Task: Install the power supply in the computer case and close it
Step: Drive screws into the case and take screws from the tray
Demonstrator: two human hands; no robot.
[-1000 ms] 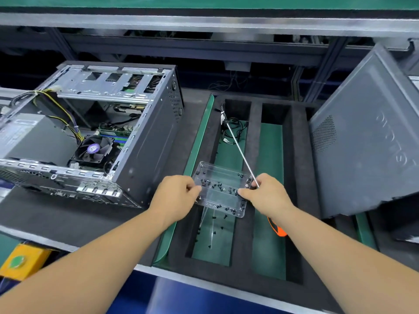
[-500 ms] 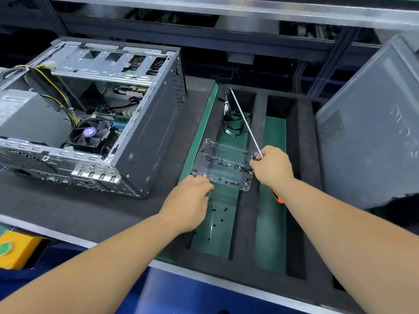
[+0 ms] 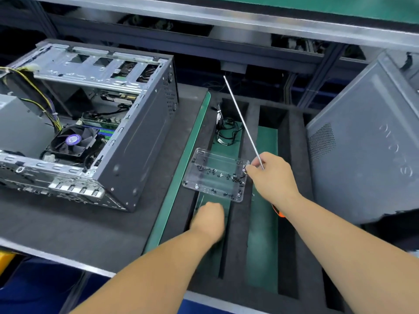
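The open computer case (image 3: 136, 155) lies on its side at the left, with the grey power supply (image 3: 20, 128) inside at its left end and yellow cables running from it. The grey side panel (image 3: 362, 143) leans upright at the right. My right hand (image 3: 274, 175) grips a long screwdriver (image 3: 240, 118), its shaft pointing up and away, and its fingertips hold the right corner of a clear screw tray (image 3: 215, 173) lifted over the foam slot. My left hand (image 3: 208, 220) reaches down into that slot below the tray; its fingers are hidden.
A black foam organiser (image 3: 235, 234) with long green-bottomed slots fills the middle of the bench. A bundle of black cable (image 3: 226, 132) lies at the far end of the left slot. A metal rail crosses overhead at the back. A yellow object (image 3: 5, 259) shows at the lower left.
My left hand let go of the clear tray and dropped into the slot beneath it. My right hand alone now holds the tray, lifted away with the screwdriver shaft tilted more upright.
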